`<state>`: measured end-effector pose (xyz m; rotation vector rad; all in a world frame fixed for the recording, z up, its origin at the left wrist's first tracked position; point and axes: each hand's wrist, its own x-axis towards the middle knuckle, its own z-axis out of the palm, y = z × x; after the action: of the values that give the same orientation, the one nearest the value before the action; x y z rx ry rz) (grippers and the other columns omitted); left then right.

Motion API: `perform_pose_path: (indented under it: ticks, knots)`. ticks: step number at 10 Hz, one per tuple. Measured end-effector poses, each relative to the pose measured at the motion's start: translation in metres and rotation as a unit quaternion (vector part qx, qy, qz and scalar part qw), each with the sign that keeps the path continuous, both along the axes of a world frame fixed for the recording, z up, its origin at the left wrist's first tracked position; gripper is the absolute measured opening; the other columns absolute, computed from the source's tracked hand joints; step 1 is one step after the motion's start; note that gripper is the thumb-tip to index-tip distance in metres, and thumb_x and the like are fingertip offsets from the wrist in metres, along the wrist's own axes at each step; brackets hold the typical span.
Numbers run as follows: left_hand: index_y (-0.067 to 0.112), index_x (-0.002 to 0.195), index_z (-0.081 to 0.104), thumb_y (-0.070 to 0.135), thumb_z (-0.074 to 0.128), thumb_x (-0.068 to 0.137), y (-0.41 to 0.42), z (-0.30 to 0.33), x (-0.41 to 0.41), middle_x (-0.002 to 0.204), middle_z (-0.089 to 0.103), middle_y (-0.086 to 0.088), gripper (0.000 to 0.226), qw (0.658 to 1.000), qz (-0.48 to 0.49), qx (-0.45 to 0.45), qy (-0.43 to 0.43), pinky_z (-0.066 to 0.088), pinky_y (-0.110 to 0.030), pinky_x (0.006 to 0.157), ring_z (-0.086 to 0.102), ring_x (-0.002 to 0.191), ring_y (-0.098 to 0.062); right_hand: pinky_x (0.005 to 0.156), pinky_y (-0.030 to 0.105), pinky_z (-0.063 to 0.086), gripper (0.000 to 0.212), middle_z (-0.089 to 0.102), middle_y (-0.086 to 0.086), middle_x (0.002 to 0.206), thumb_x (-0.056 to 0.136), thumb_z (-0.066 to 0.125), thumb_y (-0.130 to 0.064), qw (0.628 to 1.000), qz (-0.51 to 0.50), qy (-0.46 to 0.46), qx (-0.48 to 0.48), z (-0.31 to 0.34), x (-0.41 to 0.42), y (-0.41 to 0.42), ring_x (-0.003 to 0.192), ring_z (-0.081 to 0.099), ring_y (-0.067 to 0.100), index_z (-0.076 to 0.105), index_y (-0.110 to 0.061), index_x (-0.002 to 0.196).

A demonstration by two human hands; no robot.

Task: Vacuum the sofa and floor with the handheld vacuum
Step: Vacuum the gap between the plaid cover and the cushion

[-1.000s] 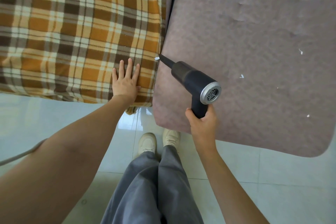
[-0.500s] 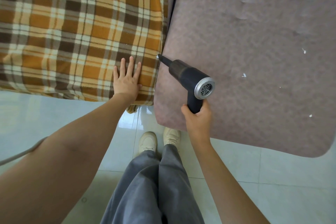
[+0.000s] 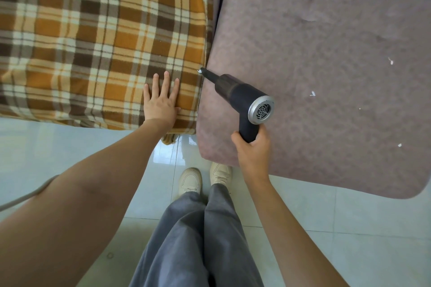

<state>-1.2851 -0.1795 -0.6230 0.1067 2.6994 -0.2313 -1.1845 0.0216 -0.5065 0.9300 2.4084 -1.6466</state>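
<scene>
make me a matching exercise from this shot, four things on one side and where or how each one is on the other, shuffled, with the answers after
Things:
1. left hand
2. right hand
3. handheld vacuum
4. white scrap

States:
A. nozzle tip at the gap between the two cushions
B. lying loose on the mauve cushion
C. flat, fingers straight, on the plaid blanket
D. curled round a dark handle

Pairs: 1-C, 2-D, 3-A, 4-B
</scene>
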Motion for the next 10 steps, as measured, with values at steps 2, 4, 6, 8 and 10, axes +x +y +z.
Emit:
perform_pose_path:
  ticks: [2,4,6,8,10]
  knots:
    - [0.023,0.15,-0.019,0.05,0.038,0.097,-0.001,-0.001,0.0,0.159,-0.02,-0.008,0.083,1.0,-0.001,0.002,0.003,0.001,-0.05,0.118,-0.013,0.146,-0.034,0.061,0.011,0.045,0.026,0.059,-0.013,0.078,0.077,0.069,-0.005,1.0,-0.007,0.004,-0.009,0.001,0.002,0.003,0.068,0.055,0.003,0.056,-0.019,0.095]
    - [0.023,0.15,-0.02,0.051,0.039,0.097,0.0,0.0,0.0,0.159,-0.02,-0.007,0.083,1.0,0.002,0.001,-0.002,0.0,-0.05,0.119,-0.014,0.146,-0.034,0.059,0.014,0.041,0.025,0.054,-0.013,0.075,0.077,0.068,-0.006,1.0,0.021,0.002,-0.004,0.0,0.006,0.002,0.067,0.051,0.006,0.054,-0.019,0.093]
    - [0.023,0.15,-0.02,0.05,0.038,0.097,0.0,0.001,0.0,0.159,-0.02,-0.008,0.082,1.0,0.0,0.0,-0.002,0.001,-0.051,0.119,-0.014,0.146,-0.034,0.065,0.017,0.045,0.029,0.059,-0.01,0.082,0.077,0.07,-0.008,1.0,0.014,0.013,0.018,-0.002,0.006,0.002,0.073,0.056,0.008,0.057,-0.016,0.101]
    - [0.023,0.15,-0.02,0.05,0.038,0.097,0.001,0.002,0.0,0.159,-0.021,-0.008,0.082,1.0,0.002,-0.004,0.0,0.001,-0.05,0.119,-0.015,0.146,-0.034,0.064,0.015,0.044,0.029,0.058,-0.013,0.081,0.077,0.07,-0.009,1.0,0.024,0.003,0.018,-0.003,0.006,0.001,0.072,0.055,0.003,0.056,-0.017,0.101]
    - [0.024,0.151,-0.017,0.051,0.04,0.096,0.0,0.003,0.0,0.159,-0.018,-0.007,0.084,1.0,-0.001,0.002,0.003,0.003,-0.05,0.119,-0.012,0.146,-0.034,0.061,0.008,0.043,0.028,0.059,-0.015,0.081,0.077,0.069,-0.008,1.0,0.022,0.006,0.004,-0.003,-0.004,-0.003,0.071,0.056,-0.001,0.056,-0.018,0.1]
